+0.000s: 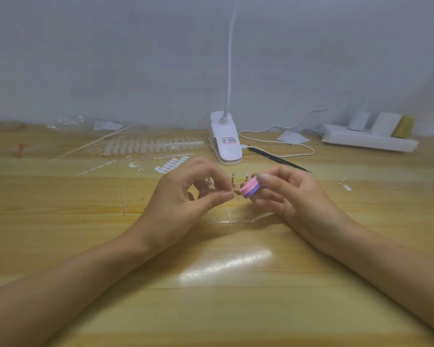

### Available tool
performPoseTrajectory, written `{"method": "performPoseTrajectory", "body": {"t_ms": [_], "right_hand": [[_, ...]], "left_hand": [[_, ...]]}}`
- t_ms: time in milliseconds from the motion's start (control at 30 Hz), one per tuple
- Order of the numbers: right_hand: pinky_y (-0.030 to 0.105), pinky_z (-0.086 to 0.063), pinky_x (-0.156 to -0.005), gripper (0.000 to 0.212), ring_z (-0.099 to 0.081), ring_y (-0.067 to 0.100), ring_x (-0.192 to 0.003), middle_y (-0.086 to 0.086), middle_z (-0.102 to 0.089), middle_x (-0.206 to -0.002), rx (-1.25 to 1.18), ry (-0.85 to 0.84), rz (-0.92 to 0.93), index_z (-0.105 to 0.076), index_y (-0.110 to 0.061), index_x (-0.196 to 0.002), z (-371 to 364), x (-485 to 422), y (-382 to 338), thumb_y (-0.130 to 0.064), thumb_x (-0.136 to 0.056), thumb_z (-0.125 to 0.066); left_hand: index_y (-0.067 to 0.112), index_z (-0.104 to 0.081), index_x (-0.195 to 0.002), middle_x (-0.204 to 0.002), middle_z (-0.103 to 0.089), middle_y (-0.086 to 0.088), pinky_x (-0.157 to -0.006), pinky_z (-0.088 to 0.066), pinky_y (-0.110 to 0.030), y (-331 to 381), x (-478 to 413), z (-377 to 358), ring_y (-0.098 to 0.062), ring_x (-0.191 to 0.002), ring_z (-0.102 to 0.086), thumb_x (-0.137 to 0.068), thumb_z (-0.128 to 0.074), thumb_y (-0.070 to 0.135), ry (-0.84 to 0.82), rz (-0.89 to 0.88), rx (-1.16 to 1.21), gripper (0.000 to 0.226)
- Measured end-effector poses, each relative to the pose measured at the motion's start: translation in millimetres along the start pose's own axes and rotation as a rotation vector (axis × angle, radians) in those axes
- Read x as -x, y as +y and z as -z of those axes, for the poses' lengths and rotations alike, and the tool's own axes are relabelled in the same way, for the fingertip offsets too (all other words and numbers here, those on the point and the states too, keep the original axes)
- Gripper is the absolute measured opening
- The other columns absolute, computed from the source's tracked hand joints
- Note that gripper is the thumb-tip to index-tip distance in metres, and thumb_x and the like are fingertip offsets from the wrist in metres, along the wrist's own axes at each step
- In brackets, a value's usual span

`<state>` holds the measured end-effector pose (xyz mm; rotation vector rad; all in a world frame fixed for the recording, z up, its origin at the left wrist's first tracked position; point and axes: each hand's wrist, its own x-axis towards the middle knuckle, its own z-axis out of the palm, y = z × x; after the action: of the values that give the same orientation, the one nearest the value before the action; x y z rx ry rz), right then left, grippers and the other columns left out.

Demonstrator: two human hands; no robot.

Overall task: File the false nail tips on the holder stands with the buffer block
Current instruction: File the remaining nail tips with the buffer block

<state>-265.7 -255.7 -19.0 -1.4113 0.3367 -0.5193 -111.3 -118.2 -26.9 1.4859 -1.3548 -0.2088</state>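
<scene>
1. With our left hand [186,199] we pinch a clear nail tip [232,194] between thumb and forefinger.
2. Our right hand [286,194] grips the buffer block [250,188], its end just right of that tip, with the holder stands [233,177] behind.

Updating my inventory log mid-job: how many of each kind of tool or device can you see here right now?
Buffer block: 1
Holder stands: 3 showing
Black pointed tool: 1
Clip lamp: 1
Power strip: 1
Total: 7
</scene>
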Motion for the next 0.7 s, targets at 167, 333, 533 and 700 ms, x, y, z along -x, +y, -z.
{"method": "performPoseTrajectory", "body": {"t_ms": [167,333,533,700], "right_hand": [[0.023,-0.057,-0.066,0.016,-0.075,0.022,-0.08,0.016,-0.076,-0.091,0.084,-0.068,-0.008,-0.063,-0.006,-0.092,-3.2,1.0,1.6,-0.016,-0.083,-0.07],[0.03,-0.061,-0.072,0.014,-0.075,0.028,-0.085,0.017,-0.076,-0.092,0.133,-0.128,-0.027,-0.062,-0.008,-0.091,-3.9,2.5,1.2,-0.015,-0.085,-0.072],[0.025,-0.059,-0.067,0.015,-0.074,0.022,-0.078,0.016,-0.076,-0.089,0.052,-0.03,-0.012,-0.063,-0.005,-0.091,-2.8,0.8,0.4,-0.015,-0.081,-0.069],[0.023,-0.058,-0.064,0.02,-0.073,0.02,-0.075,0.018,-0.076,-0.089,0.021,0.026,0.009,-0.063,-0.004,-0.092,-1.1,-0.6,1.4,-0.018,-0.08,-0.069]], "left_hand": [[0.031,-0.066,-0.075,-0.092,-0.061,0.014,-0.056,-0.038,-0.019,-0.7,-0.1,-0.6,-0.008,-0.07,-0.055,-0.081,-0.077,0.027,-0.003,-0.007,-0.016,0.013],[0.033,-0.067,-0.075,-0.094,-0.06,0.013,-0.057,-0.039,-0.021,-1.0,0.1,0.1,-0.005,-0.069,-0.054,-0.081,-0.078,0.027,0.021,0.001,-0.006,0.014],[0.032,-0.068,-0.076,-0.095,-0.057,0.013,-0.056,-0.039,-0.021,-0.4,0.0,-0.6,-0.005,-0.067,-0.05,-0.08,-0.076,0.031,0.019,-0.011,-0.016,0.009],[0.031,-0.068,-0.076,-0.094,-0.056,0.013,-0.055,-0.039,-0.021,-0.4,0.1,-0.8,-0.007,-0.068,-0.05,-0.079,-0.075,0.032,0.011,-0.012,-0.007,0.007]]}}
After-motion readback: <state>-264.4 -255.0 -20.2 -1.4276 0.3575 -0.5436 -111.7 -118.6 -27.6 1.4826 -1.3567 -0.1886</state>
